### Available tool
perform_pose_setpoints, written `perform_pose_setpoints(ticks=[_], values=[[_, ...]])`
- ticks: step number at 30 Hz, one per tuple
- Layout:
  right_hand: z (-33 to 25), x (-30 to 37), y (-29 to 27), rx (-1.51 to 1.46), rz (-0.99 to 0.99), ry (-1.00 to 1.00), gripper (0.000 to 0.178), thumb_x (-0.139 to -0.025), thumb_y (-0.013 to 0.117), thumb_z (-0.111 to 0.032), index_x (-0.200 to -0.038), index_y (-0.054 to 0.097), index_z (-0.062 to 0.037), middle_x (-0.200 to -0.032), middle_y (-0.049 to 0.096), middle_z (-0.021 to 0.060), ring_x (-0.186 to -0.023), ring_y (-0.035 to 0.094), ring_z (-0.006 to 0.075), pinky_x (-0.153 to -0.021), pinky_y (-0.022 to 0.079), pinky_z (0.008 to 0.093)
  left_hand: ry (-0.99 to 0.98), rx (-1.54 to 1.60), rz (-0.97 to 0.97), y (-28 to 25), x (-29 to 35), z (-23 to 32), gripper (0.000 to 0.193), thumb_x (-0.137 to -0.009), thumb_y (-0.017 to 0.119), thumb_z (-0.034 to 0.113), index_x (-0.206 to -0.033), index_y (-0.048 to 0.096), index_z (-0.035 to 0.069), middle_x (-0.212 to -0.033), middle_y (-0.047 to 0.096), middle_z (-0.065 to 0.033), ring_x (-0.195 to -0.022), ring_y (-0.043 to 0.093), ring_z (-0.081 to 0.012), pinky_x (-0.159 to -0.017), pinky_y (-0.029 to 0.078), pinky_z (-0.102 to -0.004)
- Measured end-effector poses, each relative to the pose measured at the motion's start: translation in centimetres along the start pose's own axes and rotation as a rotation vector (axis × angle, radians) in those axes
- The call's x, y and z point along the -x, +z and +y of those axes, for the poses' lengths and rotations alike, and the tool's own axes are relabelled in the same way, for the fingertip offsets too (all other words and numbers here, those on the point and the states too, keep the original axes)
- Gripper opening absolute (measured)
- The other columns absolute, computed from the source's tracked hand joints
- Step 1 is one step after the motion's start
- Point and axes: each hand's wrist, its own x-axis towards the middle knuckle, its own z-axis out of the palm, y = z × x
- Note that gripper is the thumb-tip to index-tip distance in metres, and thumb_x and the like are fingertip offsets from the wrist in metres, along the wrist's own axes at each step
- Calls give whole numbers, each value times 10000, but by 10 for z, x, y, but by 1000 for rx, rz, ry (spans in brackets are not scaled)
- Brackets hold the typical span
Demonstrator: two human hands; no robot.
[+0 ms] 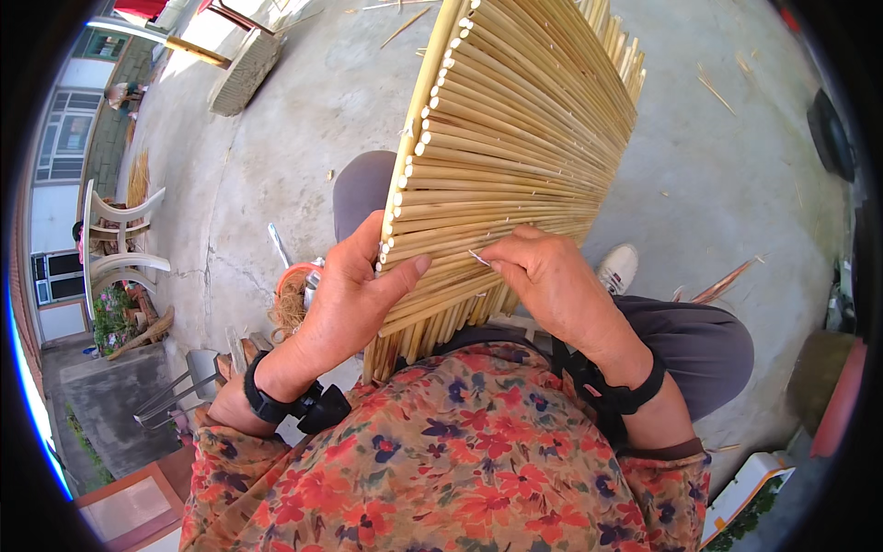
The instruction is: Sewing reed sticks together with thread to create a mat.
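Note:
A panel of many straw-coloured stalks (529, 129), laid side by side with their cut pale ends along its left edge, stands tilted on my lap. My left hand (345, 294) grips its lower left edge, thumb lying across the face and the other fingers hidden behind. At the panel's lower middle, my right hand (556, 285) is closed in a pinch. A thin, shiny needle-like piece (478, 258) sticks out from its fingertips against the stalks; whether thread is on it is too small to tell. Another layer of stalks shows below the front face.
Left of my knee sits an orange container (296, 274) with brown fibre and a metal tool beside it. Farther left are a white plastic chair (92, 244) and a stone block (246, 74). Loose stalk bits lie on the concrete floor (727, 175). My shoe (618, 269) is at right.

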Motion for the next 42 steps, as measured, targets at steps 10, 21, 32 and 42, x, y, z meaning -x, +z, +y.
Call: perform_pose_setpoints(ticks=[10, 21, 32, 42], values=[[-17, 50, 1, 72, 198, 69, 117, -812, 539, -41, -912, 582, 3, -839, 568, 170, -747, 562, 355, -638, 457, 381, 147, -113, -224, 22, 11, 28, 355, -825, 554, 0, -1163, 445, 2, -1006, 580, -110, -918, 565, -145, -787, 442, -273], [17, 101, 25, -488, 395, 365, 108, -844, 541, -27, -939, 590, -15, -738, 564, -26, -653, 497, 57, -575, 408, 206, 589, -393, -378, 40, 17, 10, 595, -650, 611, -56, -1206, 402, -27, -1081, 527, -203, -972, 539, -359, -806, 456, -391], [35, 152, 22, 166, 98, 337, 375, -850, 556, -181, -1194, 473, -59, -1150, 524, 86, -1079, 485, 218, -923, 382, 379, 774, -455, -401, 41, 20, 0, 476, -652, 607, 1, -1101, 467, -74, -1099, 530, -218, -947, 562, -345, -793, 478, -388], [31, 174, 24, 93, 85, 492, 362, -855, 548, -179, -1191, 476, -64, -1152, 523, 94, -1081, 482, 229, -926, 376, 388, 788, -343, -361, 35, 18, -4, 334, -662, 586, 32, -966, 552, -102, -977, 531, -236, -811, 570, -318, -680, 503, -360]])
